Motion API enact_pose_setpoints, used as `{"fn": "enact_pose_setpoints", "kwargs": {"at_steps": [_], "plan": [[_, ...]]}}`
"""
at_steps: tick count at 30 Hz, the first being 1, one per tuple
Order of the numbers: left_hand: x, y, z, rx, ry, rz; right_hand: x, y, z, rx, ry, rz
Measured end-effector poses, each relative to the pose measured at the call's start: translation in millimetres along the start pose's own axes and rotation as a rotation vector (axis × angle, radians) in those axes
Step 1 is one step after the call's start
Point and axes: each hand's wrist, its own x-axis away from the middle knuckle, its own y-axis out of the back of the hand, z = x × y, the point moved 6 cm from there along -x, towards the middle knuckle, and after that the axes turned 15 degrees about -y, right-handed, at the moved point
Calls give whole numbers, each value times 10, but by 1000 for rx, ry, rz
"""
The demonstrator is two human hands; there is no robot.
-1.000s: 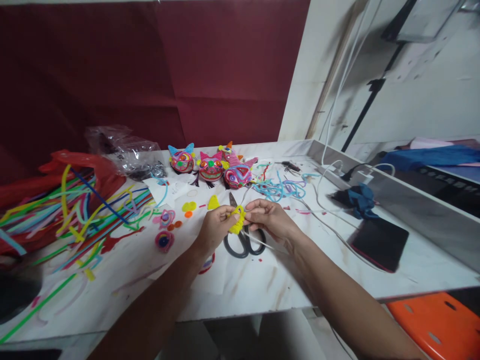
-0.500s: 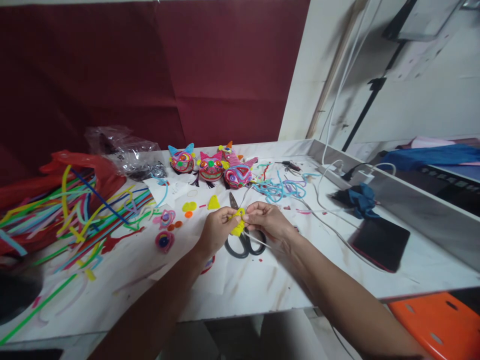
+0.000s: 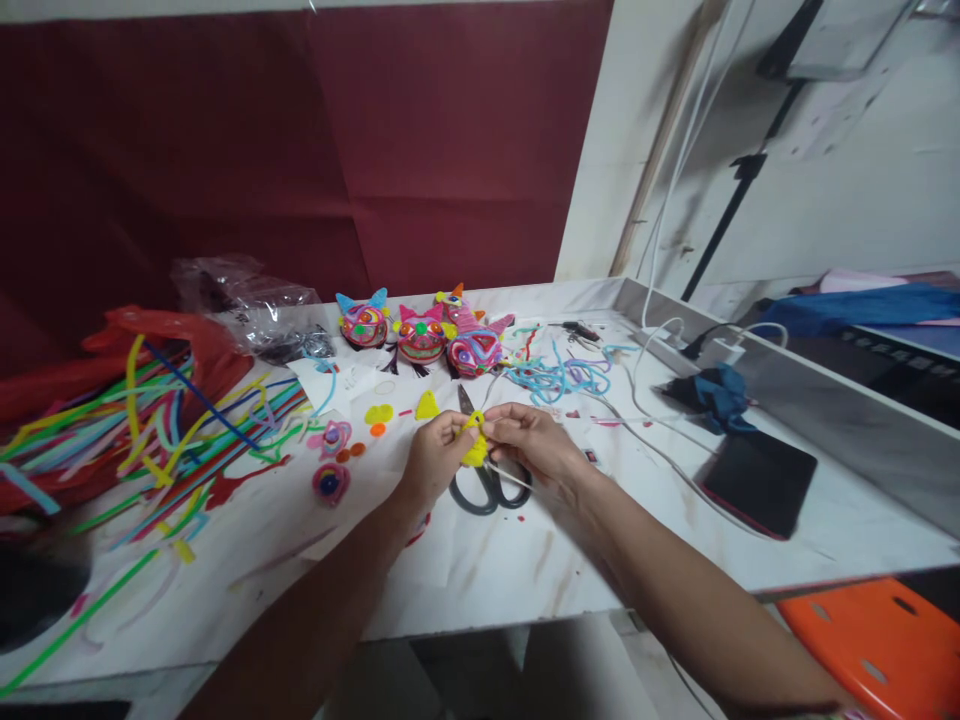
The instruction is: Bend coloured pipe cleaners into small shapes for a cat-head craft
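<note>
My left hand (image 3: 433,456) pinches a small fuzzy yellow chenille piece (image 3: 475,454) between thumb and fingers, over the middle of the table. The thumb and fingertips of my right hand (image 3: 538,442) are closed at its right edge. Directly beneath lies a pair of scissors (image 3: 474,498) with black handles, blades pointing away and partly covered by my hands. Beyond my left hand, a yellow triangular chenille piece (image 3: 427,405) rests on the table, near flat yellow discs (image 3: 379,413). A pale strand runs under my right hand; I cannot tell whether it is held.
Chenille stems (image 3: 169,430) spill from a red plastic bag (image 3: 202,345) at left. Several colourful animal heads (image 3: 421,337) stand at the back, beside tangled blue stems (image 3: 555,378). A black tablet-like device (image 3: 759,482) and white cables (image 3: 667,462) lie at right. An orange stool (image 3: 874,640) is below.
The yellow chenille piece has turned slightly in my fingers, and its upper end now shows a small dark gap. Both hands stay in nearly the same place.
</note>
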Motion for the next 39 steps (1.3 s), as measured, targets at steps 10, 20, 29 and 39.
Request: {"fn": "enact_pose_setpoints", "kwargs": {"at_steps": [10,20,29,39], "plan": [[-19,8,7,25,52,35,-15,22,-14,181,0,-28],[-25,50,84,43,123,20,-24,21,5,169,42,-17],[21,31,40,146,236,-35,22,31,67,287,190,-83],[34,25,67,120,246,-20,8,5,54,479,311,-40]]}}
